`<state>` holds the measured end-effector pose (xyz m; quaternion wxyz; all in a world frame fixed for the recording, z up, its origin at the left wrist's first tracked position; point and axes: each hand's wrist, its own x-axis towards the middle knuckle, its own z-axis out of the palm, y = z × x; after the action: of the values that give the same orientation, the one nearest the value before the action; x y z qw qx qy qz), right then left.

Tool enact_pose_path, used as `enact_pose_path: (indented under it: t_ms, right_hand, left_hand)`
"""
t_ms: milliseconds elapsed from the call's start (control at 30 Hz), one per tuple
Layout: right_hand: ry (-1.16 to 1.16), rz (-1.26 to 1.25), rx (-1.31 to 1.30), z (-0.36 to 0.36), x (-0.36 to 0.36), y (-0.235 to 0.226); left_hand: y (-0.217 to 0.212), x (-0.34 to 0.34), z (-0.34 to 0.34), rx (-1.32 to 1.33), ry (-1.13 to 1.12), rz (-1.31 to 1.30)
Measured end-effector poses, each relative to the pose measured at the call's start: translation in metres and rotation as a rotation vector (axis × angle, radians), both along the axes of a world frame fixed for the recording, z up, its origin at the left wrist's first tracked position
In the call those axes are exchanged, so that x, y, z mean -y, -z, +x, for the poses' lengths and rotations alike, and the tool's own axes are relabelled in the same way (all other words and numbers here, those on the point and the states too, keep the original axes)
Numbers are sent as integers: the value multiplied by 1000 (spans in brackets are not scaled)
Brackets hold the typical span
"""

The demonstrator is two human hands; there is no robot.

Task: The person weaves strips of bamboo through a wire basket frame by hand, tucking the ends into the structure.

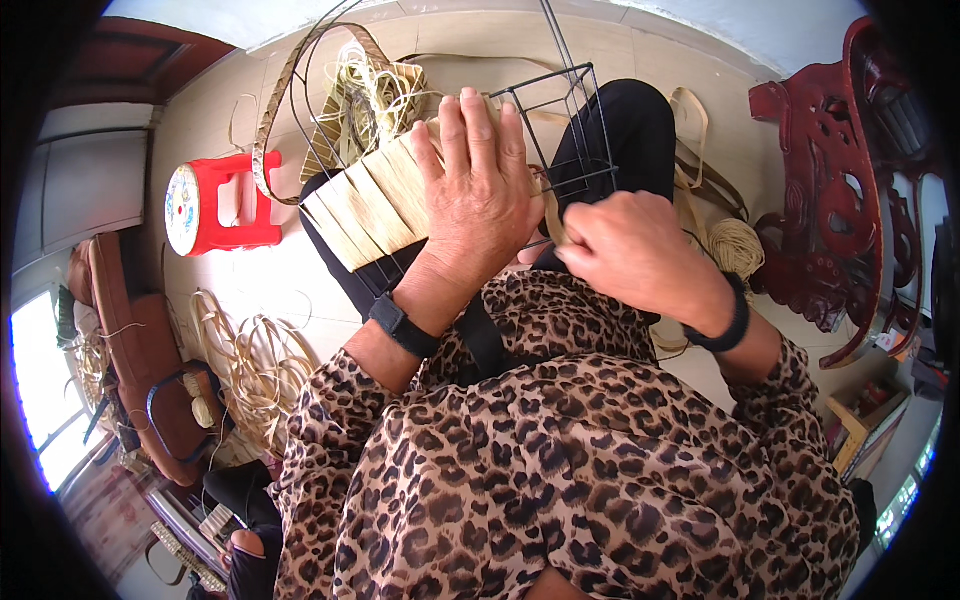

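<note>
A black wire frame (560, 120) rests on my lap, partly covered with flat woven straw strips (365, 205). My left hand (480, 195) lies flat on top of the woven strips, fingers together and pointing away from me, pressing them against the frame. My right hand (625, 250) is closed around a straw strip (553, 222) at the frame's near right side, pulling it beside my left hand. A black band sits on each wrist. Loose straw (375, 90) hangs tangled at the frame's far end.
A red plastic stool (225, 205) stands on the tiled floor to the left. Piles of straw strips (255, 365) lie lower left, a straw coil (737, 245) to the right. A carved dark red wooden chair (840, 200) is at the right; a brown seat (140, 360) at the left.
</note>
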<state>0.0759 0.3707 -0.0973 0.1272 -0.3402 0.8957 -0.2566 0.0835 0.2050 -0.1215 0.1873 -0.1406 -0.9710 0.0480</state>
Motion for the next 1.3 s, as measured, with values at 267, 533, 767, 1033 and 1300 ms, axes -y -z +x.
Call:
enact_pose_path:
  t_ms: [267, 533, 767, 1033, 1300]
  right_hand:
    - [165, -65, 180, 24, -18, 10]
    - [90, 85, -106, 9, 22, 0]
    - [143, -211, -66, -66, -21, -35]
    - [-518, -73, 254, -157, 16, -17]
    - [-959, 581, 662, -174, 78, -9]
  left_hand:
    - [-1, 0, 0, -14, 19, 54]
    - [6, 0, -3, -96, 14, -44]
    - [3, -1, 4, -62, -29, -2]
    - [-6, -17, 7, -107, -41, 66]
    - [-10, -25, 13, -110, -60, 97]
